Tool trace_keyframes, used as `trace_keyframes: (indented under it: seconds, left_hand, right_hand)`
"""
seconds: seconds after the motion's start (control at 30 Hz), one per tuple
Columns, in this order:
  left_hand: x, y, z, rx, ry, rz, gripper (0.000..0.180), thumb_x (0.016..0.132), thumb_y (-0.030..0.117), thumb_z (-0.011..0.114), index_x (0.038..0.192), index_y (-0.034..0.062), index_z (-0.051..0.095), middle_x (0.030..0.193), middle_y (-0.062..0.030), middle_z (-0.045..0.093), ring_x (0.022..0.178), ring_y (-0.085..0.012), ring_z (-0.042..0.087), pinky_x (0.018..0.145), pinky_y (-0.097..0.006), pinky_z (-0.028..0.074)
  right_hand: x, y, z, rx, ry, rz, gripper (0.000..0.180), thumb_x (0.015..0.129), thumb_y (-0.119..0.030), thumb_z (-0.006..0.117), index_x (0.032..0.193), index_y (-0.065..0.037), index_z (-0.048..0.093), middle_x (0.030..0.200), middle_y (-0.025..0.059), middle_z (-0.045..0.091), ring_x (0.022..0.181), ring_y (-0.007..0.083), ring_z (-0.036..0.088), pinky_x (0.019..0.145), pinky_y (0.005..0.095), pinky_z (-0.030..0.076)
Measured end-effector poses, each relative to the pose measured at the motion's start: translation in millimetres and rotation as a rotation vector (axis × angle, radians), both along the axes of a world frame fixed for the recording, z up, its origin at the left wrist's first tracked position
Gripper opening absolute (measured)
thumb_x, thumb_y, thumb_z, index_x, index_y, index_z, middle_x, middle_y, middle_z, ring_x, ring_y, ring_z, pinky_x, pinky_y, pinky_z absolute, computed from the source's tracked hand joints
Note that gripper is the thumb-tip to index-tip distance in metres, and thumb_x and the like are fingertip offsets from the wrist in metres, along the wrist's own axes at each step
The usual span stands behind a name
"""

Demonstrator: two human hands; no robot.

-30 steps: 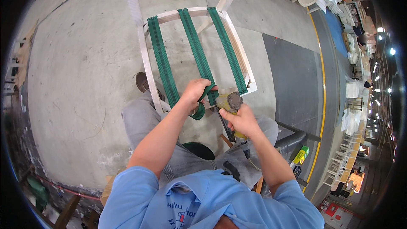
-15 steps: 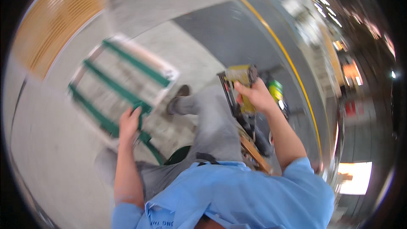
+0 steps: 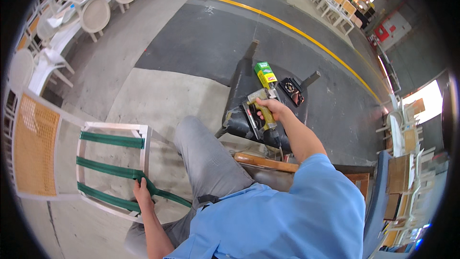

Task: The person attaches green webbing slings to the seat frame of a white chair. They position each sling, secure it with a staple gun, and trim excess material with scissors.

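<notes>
A white chair frame (image 3: 145,136) stands at my left, with green webbing straps (image 3: 110,167) across its seat opening. My left hand (image 3: 142,194) is closed on the webbing at the seat rail nearest me, where a loose green tail (image 3: 173,198) runs toward my leg. My right hand (image 3: 272,107) grips the handle of a yellowish air stapler (image 3: 258,96), with the thumb over its top. The stapler is held over or on a black-topped stand (image 3: 235,108); whether it touches cannot be told.
On the stand are a green and yellow box (image 3: 265,73) and a dark tray of coppery pieces (image 3: 293,91). Short posts (image 3: 311,77) rise from its edges. A cane chair back (image 3: 37,146) is at far left. Stacked pale chairs (image 3: 96,14) line the upper left.
My view has turned to the right. The stapler, still in my right hand, is now lower over the black stand. My left hand stays on the green webbing.
</notes>
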State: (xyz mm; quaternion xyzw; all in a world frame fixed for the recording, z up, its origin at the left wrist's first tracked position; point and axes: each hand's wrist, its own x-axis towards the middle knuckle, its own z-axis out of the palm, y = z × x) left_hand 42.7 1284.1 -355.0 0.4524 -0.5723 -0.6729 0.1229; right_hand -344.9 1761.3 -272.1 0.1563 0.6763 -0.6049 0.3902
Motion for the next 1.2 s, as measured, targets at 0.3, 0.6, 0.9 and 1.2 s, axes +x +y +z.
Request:
trace_keyframes:
  seconds: [0.3,0.6,0.9,1.2]
  left_hand:
    - [37.3,26.5,16.9,0.141,0.013,0.044,0.033,0.103,0.016,0.062,0.131,-0.0028,0.062,0.116,-0.0052,0.066,0.102,-0.0151,0.061,0.091,-0.032,0.050]
    - [42.9,12.3,25.6,0.050,-0.071,0.150,0.040,0.101,0.037,0.068,0.106,-0.0024,0.073,0.084,0.0025,0.062,0.075,-0.0101,0.052,0.067,-0.030,0.043]
    - [62.6,-8.0,27.8,0.325,0.091,0.296,0.031,0.100,0.033,0.069,0.109,0.0029,0.072,0.088,-0.0012,0.070,0.073,-0.0131,0.064,0.070,-0.034,0.053]
    - [73.7,-40.5,36.5,0.448,0.402,0.201,0.024,0.101,0.028,0.067,0.094,0.0042,0.070,0.074,-0.0028,0.066,0.059,-0.0145,0.061,0.055,-0.030,0.051]
  right_hand:
    - [0.3,40.4,18.1,1.211,0.576,0.462,0.048,0.085,-0.044,0.073,0.107,-0.001,0.075,0.114,0.0206,0.074,0.109,0.0395,0.070,0.092,0.0473,0.057]
    - [83.4,102.6,-18.4,1.125,0.677,0.277,0.044,0.072,-0.017,0.080,0.110,-0.006,0.060,0.098,0.0178,0.072,0.092,0.0365,0.072,0.084,0.0434,0.055]
    - [78.6,28.9,60.3,0.422,0.880,0.284,0.066,0.084,0.003,0.074,0.144,-0.004,0.047,0.114,0.0054,0.060,0.089,0.0117,0.059,0.072,0.0242,0.048]
    - [132.3,-330.9,60.8,0.093,1.478,1.674,0.054,0.080,-0.049,0.081,0.122,-0.018,0.064,0.106,0.0106,0.068,0.104,0.0323,0.066,0.093,0.0467,0.044]
